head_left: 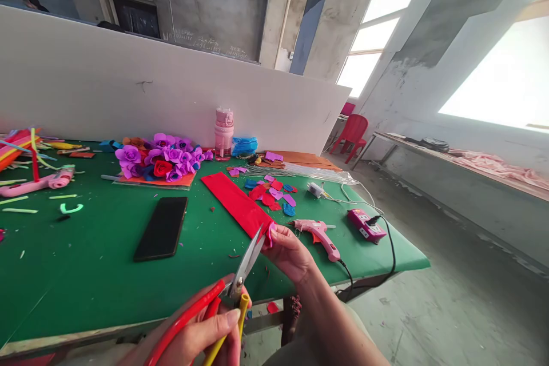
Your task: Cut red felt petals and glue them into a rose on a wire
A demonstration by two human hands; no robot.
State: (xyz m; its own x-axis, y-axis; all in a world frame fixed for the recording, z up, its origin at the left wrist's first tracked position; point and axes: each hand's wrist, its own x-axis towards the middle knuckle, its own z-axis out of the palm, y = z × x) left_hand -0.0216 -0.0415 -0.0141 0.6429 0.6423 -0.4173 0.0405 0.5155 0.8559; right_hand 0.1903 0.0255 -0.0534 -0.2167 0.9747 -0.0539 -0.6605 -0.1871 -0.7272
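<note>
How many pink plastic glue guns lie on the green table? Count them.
2: one pink plastic glue gun lies beside the right hand; the other lies at the picture's left edge.

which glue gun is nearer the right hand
The glue gun just right of the right hand; the other glue gun lies at the picture's far left.

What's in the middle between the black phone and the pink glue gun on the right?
In the head view, a red paper strip, the tips of the scissors, and the right hand pinching a small magenta piece lie between them.
</note>
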